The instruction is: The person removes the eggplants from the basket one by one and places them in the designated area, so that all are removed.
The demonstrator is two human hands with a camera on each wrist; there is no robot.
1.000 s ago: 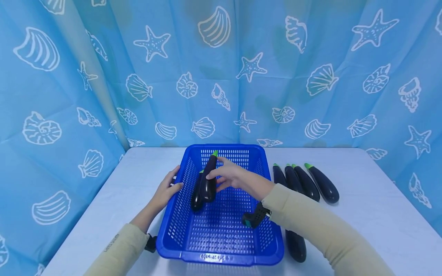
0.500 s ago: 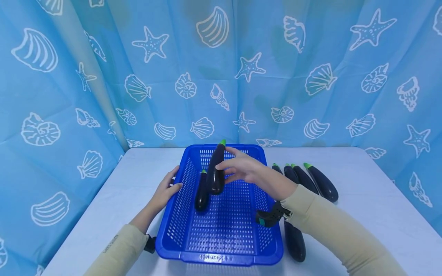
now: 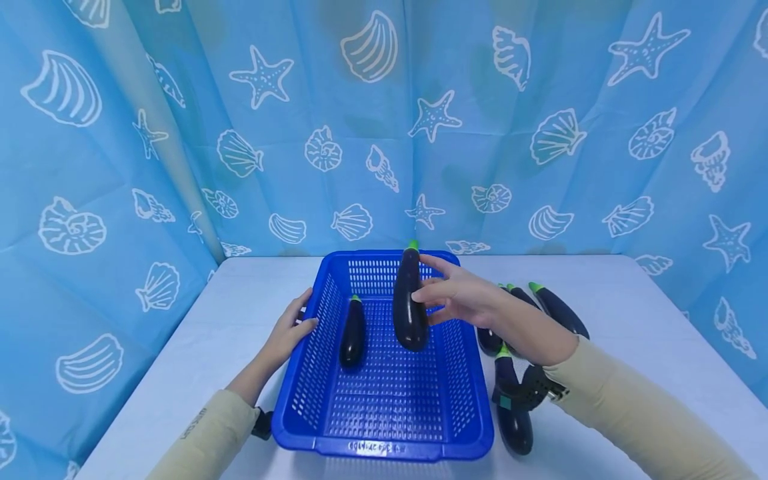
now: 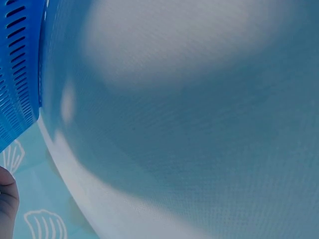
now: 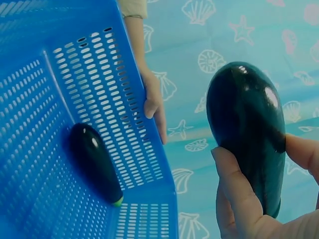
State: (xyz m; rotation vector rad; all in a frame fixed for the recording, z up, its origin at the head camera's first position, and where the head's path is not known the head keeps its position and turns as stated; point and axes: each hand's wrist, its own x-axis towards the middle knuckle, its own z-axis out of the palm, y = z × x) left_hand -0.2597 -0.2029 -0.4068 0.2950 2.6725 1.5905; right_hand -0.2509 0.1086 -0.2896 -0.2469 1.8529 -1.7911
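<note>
My right hand point(image 3: 462, 293) holds a dark purple eggplant point(image 3: 409, 303) with a green stem tip over the blue plastic basket point(image 3: 384, 448), thumb on one side and fingers on the other. The right wrist view shows this eggplant point(image 5: 244, 114) blunt end up, its stem hidden. A second eggplant point(image 3: 353, 333) lies inside the basket along the left side, apart from both hands. My left hand point(image 3: 291, 333) grips the basket's left rim, its thumb over the edge and fingers outside. In the left wrist view only part of a hand and the basket wall point(image 4: 17, 64) show.
Several eggplants point(image 3: 558, 310) lie on the white table point(image 3: 630, 373) right of the basket, partly hidden by my right arm. One point(image 3: 516, 427) lies nearer the front. A blue curtain point(image 3: 384, 180) with white shells hangs behind the table.
My right hand has lifted the eggplant from beside the other one and carried it rightward across the basket. The second eggplant stays inside. My left hand has not moved.
</note>
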